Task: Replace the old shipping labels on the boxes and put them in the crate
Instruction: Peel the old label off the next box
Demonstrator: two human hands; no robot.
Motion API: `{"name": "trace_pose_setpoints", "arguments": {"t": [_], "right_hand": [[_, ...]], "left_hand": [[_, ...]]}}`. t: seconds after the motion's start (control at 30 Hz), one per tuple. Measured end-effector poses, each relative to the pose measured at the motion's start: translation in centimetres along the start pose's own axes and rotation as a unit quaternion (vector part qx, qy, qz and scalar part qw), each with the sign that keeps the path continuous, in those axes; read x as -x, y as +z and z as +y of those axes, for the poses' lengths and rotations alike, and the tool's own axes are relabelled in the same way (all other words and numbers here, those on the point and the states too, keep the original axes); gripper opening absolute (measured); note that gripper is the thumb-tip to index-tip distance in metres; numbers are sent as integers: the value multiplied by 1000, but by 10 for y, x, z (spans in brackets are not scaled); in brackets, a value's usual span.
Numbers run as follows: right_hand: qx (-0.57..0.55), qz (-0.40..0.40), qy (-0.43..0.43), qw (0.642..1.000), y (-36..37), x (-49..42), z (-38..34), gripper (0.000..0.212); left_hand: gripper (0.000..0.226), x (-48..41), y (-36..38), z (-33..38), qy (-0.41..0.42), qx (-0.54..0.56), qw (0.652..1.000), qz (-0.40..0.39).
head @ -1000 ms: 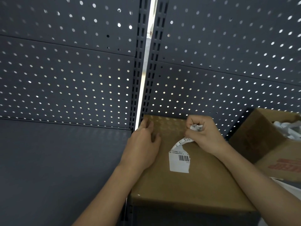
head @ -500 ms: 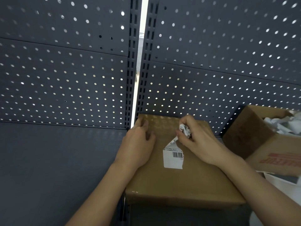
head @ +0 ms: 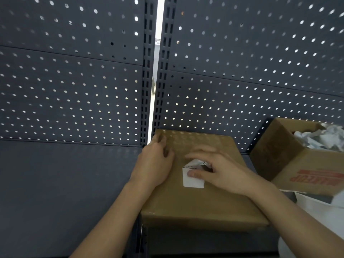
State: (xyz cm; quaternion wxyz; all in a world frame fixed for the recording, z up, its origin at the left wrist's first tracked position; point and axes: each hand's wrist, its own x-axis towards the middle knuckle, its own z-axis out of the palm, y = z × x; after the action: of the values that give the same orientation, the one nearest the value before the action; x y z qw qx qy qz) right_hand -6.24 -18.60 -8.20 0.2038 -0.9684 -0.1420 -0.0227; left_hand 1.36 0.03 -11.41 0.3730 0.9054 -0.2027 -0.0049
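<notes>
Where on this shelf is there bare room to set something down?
Bare: the dark shelf left of the box, up to the pegboard. Crowded: right of the box, where the open carton of crumpled paper stands close.

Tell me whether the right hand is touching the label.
Touching. The head view shows the thumb of the right hand pressed flat on the label.
</notes>
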Motion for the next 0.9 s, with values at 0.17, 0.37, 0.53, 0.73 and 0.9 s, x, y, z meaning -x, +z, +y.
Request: {"name": "trace_pose_setpoints", "arguments": {"t": [0.17,0.37,0.53,0.73,0.9], "right_hand": [[41,63,-70,995,11,-1,4,17],[97,91,-76,988,13,0,3,14],[58,84,-67,992,14,4,4,13],[3,84,-55,995,11,7,2,14],[-17,96,-71,993,10,12,1,16]], "left_hand": [[53,0,1,-2,4,5,1000,6],[55,2,-1,1,9,4,1000,11],[46,4,-3,4,9,1,1000,14],[46,6,-4,6,9,-2,1000,20],[50,5,-3,5,6,4,1000,23]]}}
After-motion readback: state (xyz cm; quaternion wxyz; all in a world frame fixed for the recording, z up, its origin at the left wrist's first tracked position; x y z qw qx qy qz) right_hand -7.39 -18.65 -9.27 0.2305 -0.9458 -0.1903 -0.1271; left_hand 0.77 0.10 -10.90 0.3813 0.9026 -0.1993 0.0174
